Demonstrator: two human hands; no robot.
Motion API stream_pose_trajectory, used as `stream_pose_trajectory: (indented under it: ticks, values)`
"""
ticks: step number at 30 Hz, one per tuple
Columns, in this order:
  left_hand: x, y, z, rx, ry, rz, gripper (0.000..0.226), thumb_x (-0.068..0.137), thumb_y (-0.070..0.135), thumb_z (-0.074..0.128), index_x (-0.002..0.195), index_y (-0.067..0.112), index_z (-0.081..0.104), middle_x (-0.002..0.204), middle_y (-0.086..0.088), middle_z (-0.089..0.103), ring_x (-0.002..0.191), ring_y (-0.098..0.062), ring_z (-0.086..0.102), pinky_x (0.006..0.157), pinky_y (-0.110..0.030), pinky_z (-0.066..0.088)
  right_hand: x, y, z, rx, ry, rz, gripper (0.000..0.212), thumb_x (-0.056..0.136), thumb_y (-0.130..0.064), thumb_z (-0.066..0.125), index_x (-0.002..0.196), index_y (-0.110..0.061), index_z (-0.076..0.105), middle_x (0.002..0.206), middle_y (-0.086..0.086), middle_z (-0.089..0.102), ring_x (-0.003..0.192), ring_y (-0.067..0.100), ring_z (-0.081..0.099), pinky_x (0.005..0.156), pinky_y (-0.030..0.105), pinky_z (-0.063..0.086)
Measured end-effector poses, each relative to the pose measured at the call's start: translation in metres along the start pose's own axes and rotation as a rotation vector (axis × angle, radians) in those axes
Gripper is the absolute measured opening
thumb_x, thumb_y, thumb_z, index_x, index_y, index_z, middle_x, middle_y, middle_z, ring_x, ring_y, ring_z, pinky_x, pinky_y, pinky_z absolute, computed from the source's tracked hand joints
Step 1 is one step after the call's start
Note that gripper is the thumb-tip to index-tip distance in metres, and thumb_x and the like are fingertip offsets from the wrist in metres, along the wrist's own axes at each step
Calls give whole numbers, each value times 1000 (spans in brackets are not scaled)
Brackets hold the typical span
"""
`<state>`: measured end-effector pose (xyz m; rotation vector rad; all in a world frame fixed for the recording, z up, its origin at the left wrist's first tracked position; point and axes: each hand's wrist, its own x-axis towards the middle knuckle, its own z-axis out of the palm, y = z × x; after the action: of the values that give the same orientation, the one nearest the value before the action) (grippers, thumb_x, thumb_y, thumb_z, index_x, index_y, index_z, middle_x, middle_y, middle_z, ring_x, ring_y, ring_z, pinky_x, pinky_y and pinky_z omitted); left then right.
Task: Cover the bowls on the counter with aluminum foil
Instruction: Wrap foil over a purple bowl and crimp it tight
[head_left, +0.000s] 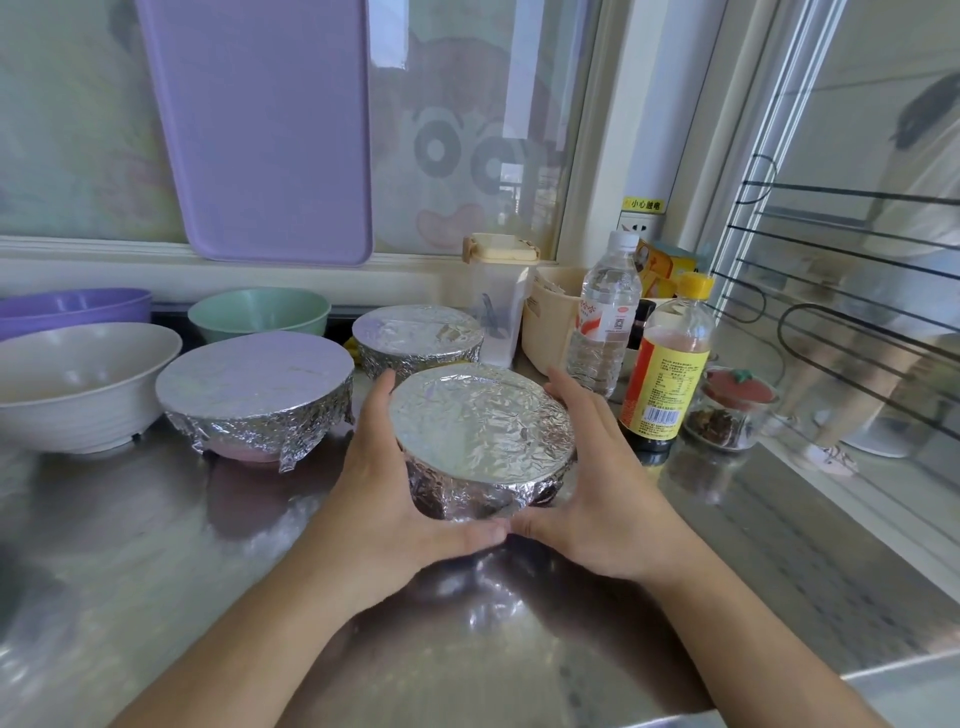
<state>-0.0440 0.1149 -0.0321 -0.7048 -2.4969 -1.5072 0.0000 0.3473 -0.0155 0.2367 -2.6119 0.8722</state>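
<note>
Three bowls on the bench (156, 545) wear foil. Left hand (387, 499) and right hand (597, 499) cup the nearest foil-covered bowl (480, 436), fingers curled round its wrapped sides. White bowl (78, 379), green bowl (260, 312) and purple bowl (72, 306) remain uncovered; roughly half done.

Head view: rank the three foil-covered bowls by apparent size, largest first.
1. Left foil-covered bowl.
2. Held foil-covered bowl, though nearest the camera.
3. Back foil-covered bowl, but farthest, so unsure against the held one.
</note>
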Motion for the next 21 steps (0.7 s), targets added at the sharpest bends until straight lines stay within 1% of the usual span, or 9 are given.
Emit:
stream_pose_trajectory:
  ticks: [4, 5, 6, 8, 10, 12, 14, 17, 21]
  values:
    - [3, -3, 1, 0, 54, -7, 160, 42, 62, 100, 160, 43, -6, 160, 16, 31, 142, 2, 33, 114, -22, 28, -2, 1, -5, 90, -114, 7, 139, 69, -37, 98, 165, -46, -3, 161, -36, 9, 148, -13, 16, 111, 2, 23]
    - [3, -4, 1, -3, 58, -7, 160, 42, 63, 100, 161, 43, -5, 158, 17, 32, 140, 2, 34, 112, -20, 28, -3, 2, -8, 149, -150, 9, 137, 70, -36, 97, 164, -48, -2, 160, -38, 10, 149, -14, 15, 113, 4, 24]
    - [3, -4, 1, -4, 59, -7, 160, 41, 64, 99, 161, 42, -4, 157, 19, 33, 139, 2, 35, 111, -20, 29, -3, 3, -10, 204, -169, 6, 134, 71, -42, 96, 165, -48, 1, 162, -36, 12, 152, -12, 15, 120, 14, 25]
    - [3, -5, 1, -3, 55, -11, 157, 40, 65, 100, 161, 40, 3, 153, 22, 39, 138, 2, 40, 111, -23, 34, -3, 4, -11, 274, -151, 13, 130, 68, -70, 87, 166, -44, 6, 163, -31, 17, 155, -5, 17, 128, 35, 25]
    - [3, -6, 1, -5, 50, -6, 143, 42, 59, 103, 156, 43, 17, 145, 26, 47, 132, 7, 46, 107, -18, 39, -2, 2, -9, 275, -101, 33, 133, 62, -88, 76, 166, -40, 9, 162, -26, 20, 155, -3, 20, 129, 40, 26]
    - [4, -6, 1, 1, 45, 6, 127, 45, 52, 104, 147, 49, 28, 136, 30, 53, 125, 15, 47, 95, -5, 39, -1, 1, -7, 234, -52, 31, 134, 59, -91, 74, 166, -37, 13, 159, -22, 24, 153, -2, 24, 128, 39, 29]
    - [4, -5, 1, 1, 44, 11, 120, 46, 49, 104, 142, 50, 32, 132, 30, 55, 121, 19, 47, 88, 1, 37, -1, 2, -6, 185, -15, 26, 134, 59, -92, 73, 166, -35, 14, 159, -18, 26, 152, -2, 25, 127, 36, 30]
    - [5, -5, 1, -14, 38, 10, 116, 48, 45, 105, 139, 50, 32, 131, 30, 55, 118, 23, 47, 85, 5, 35, 0, 2, -4, 106, 27, 4, 132, 62, -91, 73, 166, -31, 17, 160, -15, 28, 151, -2, 25, 124, 30, 31]
    - [5, -4, -1, -34, 25, 30, 119, 47, 48, 105, 144, 45, 36, 133, 29, 56, 120, 19, 49, 87, 3, 37, 0, 3, -3, 100, 28, -1, 135, 58, -92, 73, 165, -34, 16, 159, -18, 26, 149, -5, 26, 118, 18, 27]
